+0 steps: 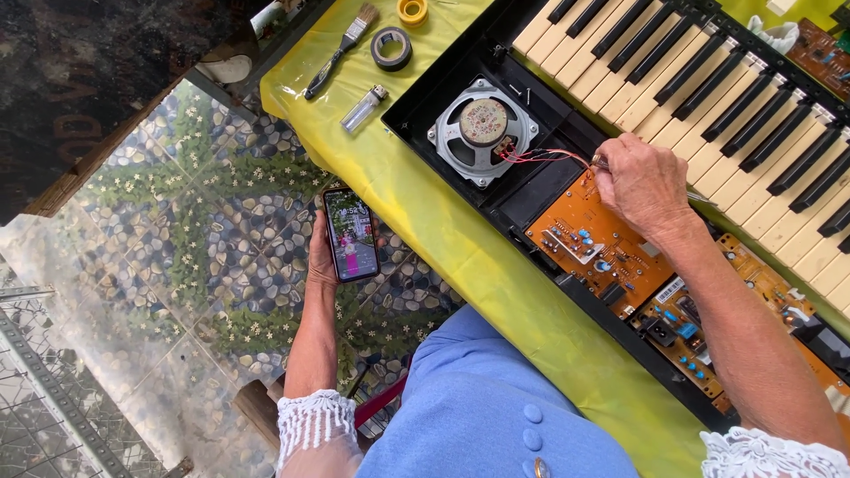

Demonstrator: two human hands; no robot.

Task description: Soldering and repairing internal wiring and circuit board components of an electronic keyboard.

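My left hand [322,257] holds a lit smartphone [351,235] below the table's edge, over the patterned floor. My right hand [642,181] rests inside an opened electronic keyboard [708,80], fingers closed on a thin metal tool [699,197] near the red and white wires [544,156]. Those wires run to a round speaker [483,131] set in the black case. An orange circuit board [593,235] lies just under my right hand, with another board [699,332] beside it.
The yellow cloth-covered table [460,257] carries a paintbrush [341,49], a roll of black tape [391,48], a yellow tape roll [413,11] and a clear lighter [364,108] at its far left end. Another brown circuit board [819,55] lies beyond the keys.
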